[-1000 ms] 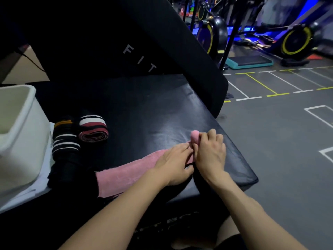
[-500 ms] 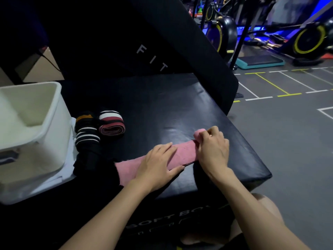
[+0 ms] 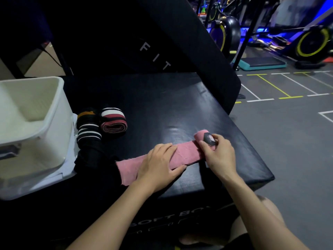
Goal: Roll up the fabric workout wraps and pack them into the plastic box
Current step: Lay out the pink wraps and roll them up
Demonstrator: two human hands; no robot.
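The white plastic box (image 3: 36,123) stands at nine o'clock on the black padded worktop (image 3: 162,105), its mouth open to the camera; only bare pale walls and floor show inside it. It sits on a flat white lid or tray, which juts out beneath it.

Just beside the box, toward the centre, lie two wraps. A black wrap with white and orange stripes (image 3: 88,130) runs from about ten o'clock down toward the near edge, its lower part lost in the dark. Touching its upper end is a rolled red, white and black striped wrap (image 3: 113,120), lying on its side with its spiral end facing the camera.

The pink wrap (image 3: 187,153) lies flat near the worktop's near edge, its long axis running from about seven o'clock up to two o'clock. The left hand (image 3: 160,166) lies on its middle, palm down, fingers straight and together, pressing the fabric flat, grasping nothing. At the wrap's far right end the fabric is turned over into a small roll bearing a dark label. The right hand (image 3: 218,154) pinches that roll, fingers curled over the top and thumb on the near side.

Both forearms reach in from six o'clock. Exercise bikes (image 3: 313,42) stand on the grey floor at one o'clock.
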